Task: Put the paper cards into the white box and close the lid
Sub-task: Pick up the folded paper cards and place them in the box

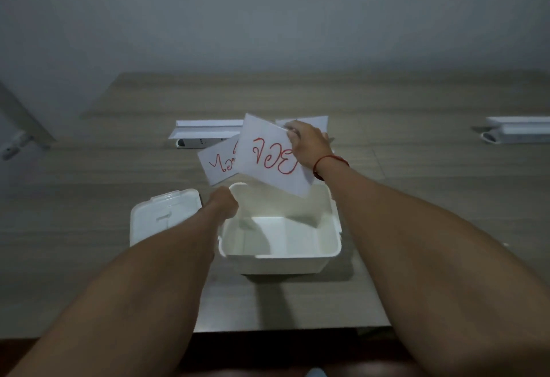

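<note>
An open white box [333,227] stands on the table in front of me, with nothing inside it. Its white lid [160,216] lies flat on the table just to the left. My right hand [309,144] grips the top edge of a white paper card [268,156] with red writing and holds it tilted above the box's far rim. Behind it, a second card [217,162] with red writing lies on the table, and a third card [309,122] shows behind my right hand. My left hand [223,202] rests at the box's far left corner, its fingers hidden.
A white cable tray with a socket strip [205,135] is set into the wooden table [416,186] behind the cards. Another one [518,132] sits at the far right. The table's near edge runs just below the box. A grey wall stands behind.
</note>
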Available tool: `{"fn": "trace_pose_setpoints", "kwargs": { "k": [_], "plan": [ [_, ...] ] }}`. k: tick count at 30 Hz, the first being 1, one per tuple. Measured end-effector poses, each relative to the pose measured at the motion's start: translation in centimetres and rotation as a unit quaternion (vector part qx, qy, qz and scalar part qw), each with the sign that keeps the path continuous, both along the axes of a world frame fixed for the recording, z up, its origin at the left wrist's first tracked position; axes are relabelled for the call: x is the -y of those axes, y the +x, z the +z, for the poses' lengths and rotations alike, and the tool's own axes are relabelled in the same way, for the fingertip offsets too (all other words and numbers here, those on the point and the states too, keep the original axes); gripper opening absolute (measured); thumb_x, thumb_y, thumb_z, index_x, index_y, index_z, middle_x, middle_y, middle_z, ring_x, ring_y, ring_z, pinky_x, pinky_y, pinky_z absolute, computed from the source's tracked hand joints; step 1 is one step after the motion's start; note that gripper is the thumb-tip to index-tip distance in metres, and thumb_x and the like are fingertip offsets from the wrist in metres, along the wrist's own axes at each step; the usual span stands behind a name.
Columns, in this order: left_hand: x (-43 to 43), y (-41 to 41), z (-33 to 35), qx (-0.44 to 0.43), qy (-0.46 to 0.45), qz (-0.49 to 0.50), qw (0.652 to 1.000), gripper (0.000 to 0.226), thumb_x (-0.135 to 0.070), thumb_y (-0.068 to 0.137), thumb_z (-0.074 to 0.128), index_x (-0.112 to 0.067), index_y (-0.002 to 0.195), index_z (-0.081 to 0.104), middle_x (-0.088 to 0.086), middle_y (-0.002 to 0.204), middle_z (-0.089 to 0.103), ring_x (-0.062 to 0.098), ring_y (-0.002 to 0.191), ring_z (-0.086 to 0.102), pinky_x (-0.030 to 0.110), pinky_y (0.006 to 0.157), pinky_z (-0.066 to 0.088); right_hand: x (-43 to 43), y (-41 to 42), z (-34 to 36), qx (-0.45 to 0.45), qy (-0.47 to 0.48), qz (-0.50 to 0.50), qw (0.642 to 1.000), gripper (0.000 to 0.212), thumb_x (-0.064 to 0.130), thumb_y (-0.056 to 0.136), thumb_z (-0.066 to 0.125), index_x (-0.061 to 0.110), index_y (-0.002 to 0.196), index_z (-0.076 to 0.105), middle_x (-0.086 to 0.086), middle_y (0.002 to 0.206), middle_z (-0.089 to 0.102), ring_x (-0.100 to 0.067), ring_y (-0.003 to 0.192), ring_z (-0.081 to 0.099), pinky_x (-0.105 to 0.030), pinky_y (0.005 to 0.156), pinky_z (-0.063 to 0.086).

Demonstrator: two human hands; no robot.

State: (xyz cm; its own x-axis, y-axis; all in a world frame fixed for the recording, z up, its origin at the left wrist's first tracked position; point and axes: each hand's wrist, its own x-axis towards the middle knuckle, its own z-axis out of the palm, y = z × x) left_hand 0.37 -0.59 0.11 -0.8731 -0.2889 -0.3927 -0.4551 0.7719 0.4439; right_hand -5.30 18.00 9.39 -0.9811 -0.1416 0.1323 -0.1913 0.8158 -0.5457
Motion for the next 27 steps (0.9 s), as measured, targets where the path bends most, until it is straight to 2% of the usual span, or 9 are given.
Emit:
{"fn": "trace_pose_setpoints", "kwargs": {
  "k": [4,7,10,16,19,21,23,25,27],
  "plan": [
    [0.2,0.1,-0.2,-0.012,0.035,0.015,0.999,0.03,-0.002,0.091,0.046,0.005,0.118,0.057,0.024,0.115,0.063,0.035,0.097,0.065,0.033,0.068,0.045,-0.8,1.5,-2.5,0.117,-0.008,0.029,0.993,0.029,0.021,0.098,0.04,0.016,0.113,0.064,-0.008,0.124,0.064,-0.029,0.118,0.057,-0.046,0.106,0.04],
    [0.3,0.2,-0.5,-0.011,0.043,0.015,0.999,0.029,-0.002,0.091,0.046,0.005,0.117,0.057,0.026,0.113,0.064,0.032,0.082,0.06,0.033,0.064,0.045,-1.1,3.0,-4.8,0.207,-0.001,0.058,0.977,0.027,0.018,0.099,0.043,0.011,0.115,0.063,-0.012,0.126,0.061,-0.03,0.117,0.057,-0.036,0.102,0.044],
    [0.2,0.1,-0.7,-0.01,0.027,0.013,1.0,0.031,0.001,0.09,0.044,0.007,0.118,0.057,0.029,0.115,0.063,0.042,0.099,0.067,0.037,0.064,0.049,-1.2,4.8,-6.4,0.27,0.044,0.098,0.957,0.03,0.016,0.097,0.043,0.013,0.118,0.064,-0.009,0.127,0.061,-0.025,0.113,0.057,-0.03,0.094,0.043],
    [0.2,-0.3,-0.8,0.0,0.021,0.021,1.0,0.035,0.003,0.088,0.042,0.009,0.119,0.056,0.029,0.119,0.062,0.042,0.109,0.064,0.034,0.069,0.048,-0.2,6.6,-7.4,0.355,0.14,0.175,0.907,0.027,0.027,0.09,0.059,0.026,0.115,0.069,0.0,0.13,0.061,-0.022,0.116,0.059,-0.031,0.1,0.047],
    [0.5,-0.4,-1.0,0.004,0.036,0.023,0.999,0.034,0.002,0.087,0.043,0.008,0.118,0.057,0.029,0.119,0.062,0.043,0.11,0.063,0.029,0.069,0.042,-0.1,6.5,-6.4,0.433,0.133,0.166,0.876,0.031,0.023,0.089,0.063,0.023,0.119,0.068,-0.001,0.129,0.064,-0.019,0.108,0.063,-0.031,0.1,0.05],
    [0.6,-0.4,-1.0,0.004,0.042,0.028,0.999,0.034,0.0,0.087,0.043,0.008,0.118,0.056,0.028,0.119,0.062,0.042,0.11,0.063,0.035,0.073,0.05,-0.2,6.2,-5.6,0.463,0.113,0.157,0.865,0.034,0.022,0.088,0.061,0.02,0.121,0.067,0.001,0.126,0.066,-0.016,0.111,0.065,-0.036,0.104,0.049],
    [0.7,-0.5,-0.9,-0.011,0.034,0.031,0.999,0.035,-0.008,0.093,0.041,0.007,0.121,0.055,0.026,0.121,0.061,0.041,0.111,0.061,0.041,0.085,0.053,-0.2,5.1,-5.0,0.429,0.082,0.126,0.891,0.034,0.022,0.089,0.058,0.013,0.121,0.066,0.001,0.118,0.07,-0.017,0.111,0.067,-0.035,0.1,0.051],
    [0.6,-0.7,-1.2,-0.035,0.028,0.02,0.999,0.043,-0.024,0.099,0.037,0.006,0.124,0.053,0.026,0.125,0.059,0.04,0.114,0.058,0.039,0.086,0.049,-0.3,3.4,-4.8,0.341,0.054,0.07,0.936,0.035,0.024,0.09,0.058,0.004,0.116,0.068,-0.007,0.113,0.073,-0.023,0.102,0.069,-0.035,0.09,0.053],
    [0.2,-1.1,-1.9,-0.058,0.026,0.019,0.998,0.045,-0.03,0.101,0.034,0.005,0.125,0.051,0.026,0.127,0.057,0.04,0.116,0.056,0.038,0.086,0.045,-0.6,1.1,-4.9,0.246,0.058,0.01,0.967,0.037,0.027,0.09,0.057,0.001,0.115,0.067,-0.015,0.118,0.07,-0.028,0.105,0.065,-0.037,0.097,0.052]
  ]
}}
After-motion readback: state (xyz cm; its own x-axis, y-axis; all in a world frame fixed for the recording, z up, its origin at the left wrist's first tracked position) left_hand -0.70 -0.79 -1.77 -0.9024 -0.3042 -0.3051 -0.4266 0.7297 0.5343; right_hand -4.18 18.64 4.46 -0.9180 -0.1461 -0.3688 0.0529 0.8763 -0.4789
